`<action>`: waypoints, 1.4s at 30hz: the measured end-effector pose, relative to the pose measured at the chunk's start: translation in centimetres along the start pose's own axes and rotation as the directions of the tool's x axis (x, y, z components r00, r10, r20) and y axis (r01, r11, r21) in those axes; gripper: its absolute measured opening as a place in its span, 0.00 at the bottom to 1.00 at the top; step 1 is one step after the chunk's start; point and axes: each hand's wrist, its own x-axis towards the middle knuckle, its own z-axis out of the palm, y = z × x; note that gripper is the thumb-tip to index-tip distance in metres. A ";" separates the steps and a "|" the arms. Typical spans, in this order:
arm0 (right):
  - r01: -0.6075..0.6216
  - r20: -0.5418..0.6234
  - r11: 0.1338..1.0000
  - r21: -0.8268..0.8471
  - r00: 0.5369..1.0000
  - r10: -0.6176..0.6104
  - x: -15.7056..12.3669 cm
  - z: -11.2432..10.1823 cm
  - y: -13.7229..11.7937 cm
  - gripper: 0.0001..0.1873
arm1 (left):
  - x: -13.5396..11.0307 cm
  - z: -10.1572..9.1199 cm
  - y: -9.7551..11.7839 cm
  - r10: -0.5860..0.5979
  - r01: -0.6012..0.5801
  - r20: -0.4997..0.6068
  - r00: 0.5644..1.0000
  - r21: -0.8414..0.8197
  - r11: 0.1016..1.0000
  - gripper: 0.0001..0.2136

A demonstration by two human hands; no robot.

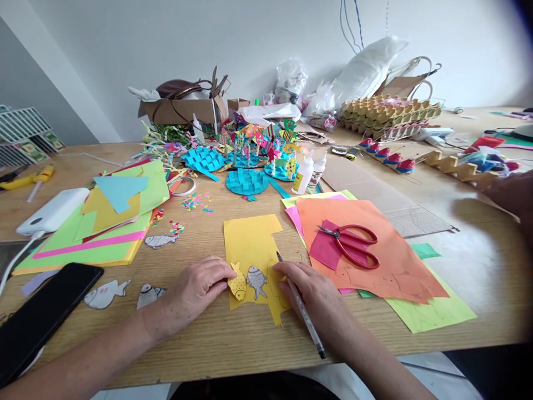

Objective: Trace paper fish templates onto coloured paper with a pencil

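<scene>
My left hand [200,289] rests on the table edge of a yellow paper sheet [254,241], its fingers curled and pressing a small yellow paper fish [238,283]. A grey paper fish cut-out [256,279] lies on the sheet between my hands. My right hand [310,291] grips a pencil [300,305], tip on the yellow sheet beside the grey fish.
Red scissors [352,244] lie on orange paper [375,261] to the right. A stack of coloured paper [100,228], a white power bank [54,211] and a black phone [37,316] sit left. Glue bottles [308,172], blue paper crafts [247,180], egg trays [387,114] and a box [183,108] stand behind. Another person's hand [514,194] shows at the right edge.
</scene>
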 end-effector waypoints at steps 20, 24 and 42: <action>0.017 -0.028 1.000 -0.017 0.999 -0.018 0.0 0.3 0.1 0.14 | -0.5 -0.1 -0.1 0.097 -0.103 0.046 0.994 0.152 0.983 0.10; 0.021 -0.026 0.999 -0.024 0.999 -0.022 -0.1 0.2 0.1 0.13 | -0.6 -0.3 -0.4 0.071 -0.078 0.052 0.996 0.140 0.987 0.11; 0.024 -0.043 0.999 -0.027 0.999 -0.025 -0.1 0.3 0.0 0.14 | -2.0 -0.3 0.8 0.267 -0.302 0.164 0.950 0.249 0.920 0.15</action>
